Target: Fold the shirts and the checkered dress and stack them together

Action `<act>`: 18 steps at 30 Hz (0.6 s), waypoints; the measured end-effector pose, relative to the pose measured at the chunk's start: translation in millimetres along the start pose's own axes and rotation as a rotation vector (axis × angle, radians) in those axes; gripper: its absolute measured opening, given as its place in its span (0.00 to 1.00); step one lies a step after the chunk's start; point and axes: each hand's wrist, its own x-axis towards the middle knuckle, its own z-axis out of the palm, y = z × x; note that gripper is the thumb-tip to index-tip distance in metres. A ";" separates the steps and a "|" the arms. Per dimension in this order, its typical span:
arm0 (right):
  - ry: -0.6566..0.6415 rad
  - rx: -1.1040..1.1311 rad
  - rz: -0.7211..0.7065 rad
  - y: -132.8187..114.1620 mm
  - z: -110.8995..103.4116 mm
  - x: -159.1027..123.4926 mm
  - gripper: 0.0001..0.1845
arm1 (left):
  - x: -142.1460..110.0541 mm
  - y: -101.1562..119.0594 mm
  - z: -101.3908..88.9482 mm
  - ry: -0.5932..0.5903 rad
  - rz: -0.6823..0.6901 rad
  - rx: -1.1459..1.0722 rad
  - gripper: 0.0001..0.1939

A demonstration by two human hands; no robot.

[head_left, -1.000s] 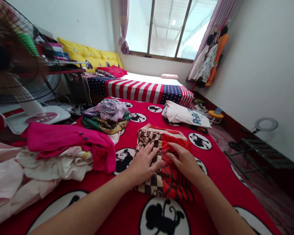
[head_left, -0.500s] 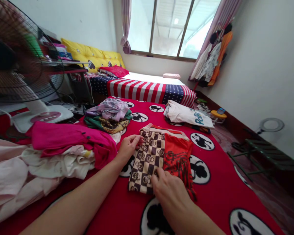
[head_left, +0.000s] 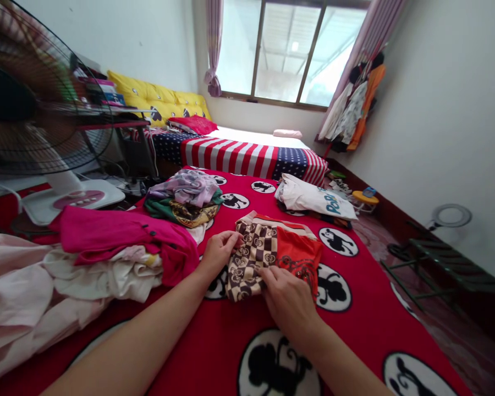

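A folded garment (head_left: 253, 248), partly brown-and-beige checks and partly orange-red with a dark print, lies on the red bedspread (head_left: 367, 297). My left hand (head_left: 220, 253) pinches its left edge near the top. Around the lower middle of the checked part, my right hand (head_left: 286, 294) has its fingers closed on the cloth, which is rumpled there. The fingertips of the right hand are partly hidden by the hand itself. A pale band runs along the garment's far edge.
Left lies a magenta garment (head_left: 124, 231) on pale clothes (head_left: 107, 275). Beyond it sits a crumpled pile (head_left: 192, 190). Folded clothes (head_left: 313, 198) with a white top piece rest at the far right. A fan (head_left: 37, 110) stands left; a green stool-like frame (head_left: 445, 264) stands right.
My right hand has moved away from me with the garment's near edge, which is now bunched and shorter. My left hand stays at the left edge.
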 end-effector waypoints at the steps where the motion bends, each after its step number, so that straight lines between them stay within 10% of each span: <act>1: 0.010 0.031 -0.006 3.1 -0.6 0.2 0.13 | 0.4 -0.5 0.0 0.000 0.004 0.006 0.19; 9: 0.143 0.495 0.010 27.9 3.5 7.8 0.23 | 2.8 0.4 -1.1 0.052 0.001 -0.089 0.17; 18: 0.246 1.272 0.473 51.7 -95.2 93.1 0.10 | 7.0 0.4 -3.5 0.206 -0.006 -0.238 0.18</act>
